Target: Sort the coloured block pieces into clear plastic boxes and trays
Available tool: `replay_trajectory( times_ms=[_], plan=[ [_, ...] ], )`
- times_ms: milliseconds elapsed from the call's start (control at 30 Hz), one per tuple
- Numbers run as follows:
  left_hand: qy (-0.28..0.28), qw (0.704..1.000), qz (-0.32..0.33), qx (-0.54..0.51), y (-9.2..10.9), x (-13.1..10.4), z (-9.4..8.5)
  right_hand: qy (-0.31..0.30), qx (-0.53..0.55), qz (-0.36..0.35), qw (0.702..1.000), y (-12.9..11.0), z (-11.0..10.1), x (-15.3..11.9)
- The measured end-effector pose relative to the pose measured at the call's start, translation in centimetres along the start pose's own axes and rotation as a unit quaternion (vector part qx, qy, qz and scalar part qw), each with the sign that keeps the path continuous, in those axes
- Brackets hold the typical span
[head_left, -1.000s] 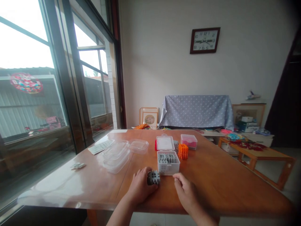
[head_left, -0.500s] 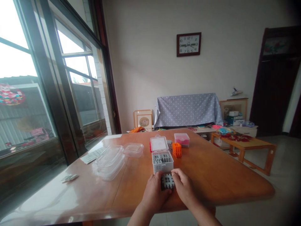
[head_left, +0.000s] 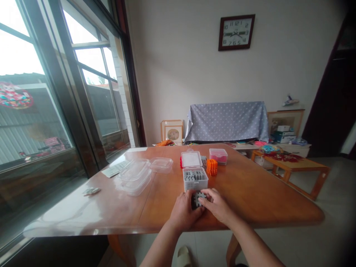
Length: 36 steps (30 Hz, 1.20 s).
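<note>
A grey block with notched edges and square holes (head_left: pixel 198 198), built from interlocking plastic pieces, is held between my two hands near the table's front edge. My left hand (head_left: pixel 184 208) is closed around its left side, the thumb along the bottom. From the right, my right hand (head_left: pixel 218 207) grips it with fingers on top and the thumb on the face. Just beyond stands an open clear plastic box (head_left: pixel 195 184) with similar grey pieces (head_left: pixel 194 175) inside, its lid (head_left: pixel 191 159) tipped back. Behind it to the right sits an orange notched block (head_left: pixel 211 167).
A clear box with pink contents (head_left: pixel 218 156) stands farther back. To the left lie clear plastic containers (head_left: pixel 136 176), another clear container (head_left: pixel 161 165), a printed paper (head_left: pixel 115 169) and a small crumpled packet (head_left: pixel 91 191). The wooden table's (head_left: pixel 261 200) rounded edge runs close before me.
The camera view has tipped downward and shifted slightly left. My right thumb has come onto the face of the grey block, which stays between both hands.
</note>
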State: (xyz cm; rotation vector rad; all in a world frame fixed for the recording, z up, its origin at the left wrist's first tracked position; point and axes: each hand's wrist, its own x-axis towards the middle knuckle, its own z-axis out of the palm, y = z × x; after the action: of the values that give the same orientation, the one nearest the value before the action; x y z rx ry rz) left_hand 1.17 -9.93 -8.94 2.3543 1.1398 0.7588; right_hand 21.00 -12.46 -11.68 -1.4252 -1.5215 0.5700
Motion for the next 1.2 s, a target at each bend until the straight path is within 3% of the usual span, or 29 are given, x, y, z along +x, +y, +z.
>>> replay_trajectory(
  times_ms=[200, 400, 533, 667, 867, 1033, 1200],
  plan=[
    [0.007, 1.0, 0.013, 0.01, -0.3, 0.1, 0.1, 0.013, 0.053, -0.019, 0.998, -0.3, -0.2, -0.1],
    [0.02, 0.999, 0.031, 0.004, -0.3, 0.0, 0.1, -0.002, 0.155, 0.009, 0.988, -1.2, -0.8, -0.4],
    [0.015, 0.999, 0.031, 0.001, -0.2, 0.0, 0.0, -0.011, 0.201, 0.043, 0.979, -2.6, -2.1, -0.8],
    [0.004, 1.0, 0.012, 0.007, -0.1, 0.0, -0.1, 0.025, 0.22, 0.042, 0.974, -3.6, -4.3, 0.0],
    [0.004, 1.0, 0.002, 0.016, 0.0, 0.0, -0.1, 0.082, 0.153, -0.035, 0.984, -3.9, -6.6, 4.8],
    [0.009, 1.0, 0.001, 0.019, 0.0, -0.1, -0.1, 0.049, 0.038, -0.122, 0.991, -3.9, -6.0, 8.0],
    [0.011, 1.0, 0.002, 0.009, 0.1, -0.2, -0.1, 0.02, -0.081, -0.147, 0.986, -4.1, -5.1, 8.9]
  ],
)
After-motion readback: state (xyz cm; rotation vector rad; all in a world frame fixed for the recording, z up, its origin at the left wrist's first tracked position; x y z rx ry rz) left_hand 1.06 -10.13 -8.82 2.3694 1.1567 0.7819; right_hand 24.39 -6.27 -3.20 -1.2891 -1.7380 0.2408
